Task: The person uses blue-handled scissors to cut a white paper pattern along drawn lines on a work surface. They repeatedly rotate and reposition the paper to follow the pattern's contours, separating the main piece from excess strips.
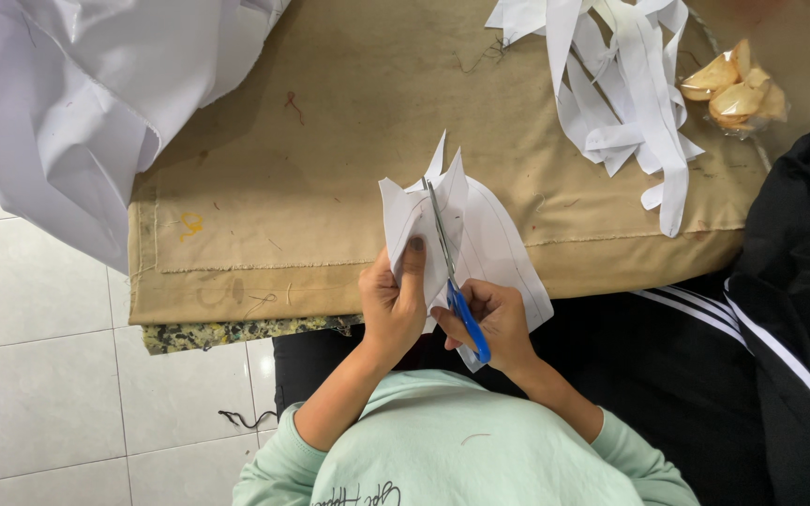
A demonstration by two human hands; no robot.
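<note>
I am looking down at my own two hands cutting white fabric over the near edge of a table padded in tan cloth. My left hand is closed in a pinch on the white fabric piece, thumb on top, holding it up near the centre of the view. My right hand is wrapped shut around the blue handles of a pair of scissors, whose blades point toward twelve o'clock and sit inside the fabric. As I judge it, the cut is partway: the blades have run up through the lower part of the piece, a marked line curves down the right flap, and the upper points of fabric past the blade tips look uncut. Toward one o'clock lies one heap of white strips, too tangled to count singly, which I take to be finished cuttings. At two o'clock rests one clear bag of pale snacks. At ten o'clock one large white cloth hangs off the table. At three o'clock lies one black garment with white stripes. Counted: two hands, one pair of scissors, one piece being cut.
</note>
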